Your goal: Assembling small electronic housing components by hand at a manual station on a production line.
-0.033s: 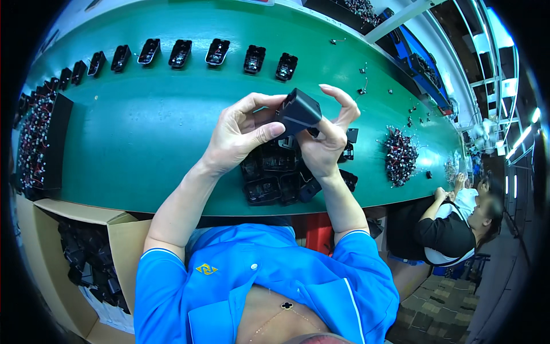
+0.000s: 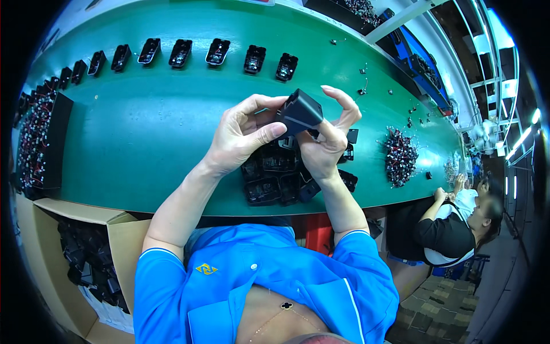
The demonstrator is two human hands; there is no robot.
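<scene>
Above the green table, both my hands hold a black plastic housing (image 2: 303, 110), a hollow box-like shell tilted on its side. My left hand (image 2: 243, 129) pinches its left end between thumb and fingers. From the right, my right hand (image 2: 329, 135) grips the lower right end, its inner fingers partly hidden by the shell, with one finger raised clear. Below my hands lies a cluster of similar open black housings (image 2: 263, 190), partly covered by my right wrist.
A row of black housings with parts inside (image 2: 217, 53) curves along the far side. Small wired parts fill a black bin (image 2: 60, 143) at left and form a pile (image 2: 401, 157) at right. A cardboard box (image 2: 86, 212) stands lower left; a co-worker (image 2: 447, 229) sits at right.
The black plastic housing has shifted very slightly to the right in my hands. Both hands keep nearly the same position and grip.
</scene>
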